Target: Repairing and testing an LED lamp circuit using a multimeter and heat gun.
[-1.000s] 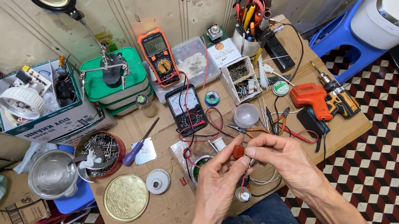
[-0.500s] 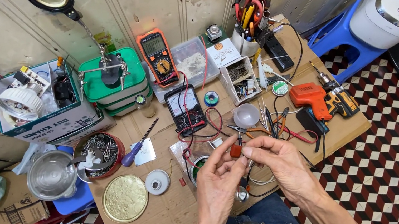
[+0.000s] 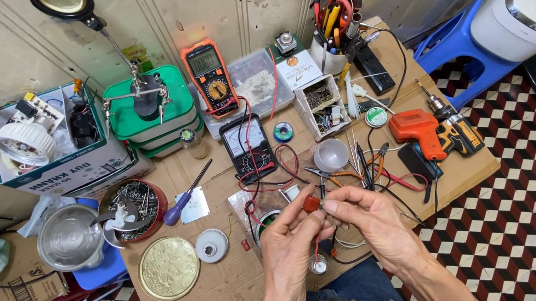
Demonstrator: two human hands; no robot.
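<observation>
Left hand (image 3: 290, 244) and right hand (image 3: 373, 223) meet above the cardboard-covered counter (image 3: 234, 299), each grip closed by its fingertips on a small red rounded component (image 3: 311, 203). It sits just below the black analogue multimeter (image 3: 247, 148), near the orange power drill (image 3: 431, 133).

An orange multimeter (image 3: 212, 77), an orange drill (image 3: 434, 133) and a brass disc (image 3: 168, 268) lie on the table (image 3: 234, 299).

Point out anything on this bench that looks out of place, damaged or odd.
Nothing looks spilled or broken. The bench is crowded, and red leads trail loosely from the black meter toward both hands. The left hand and right hand pinch a small red part.
</observation>
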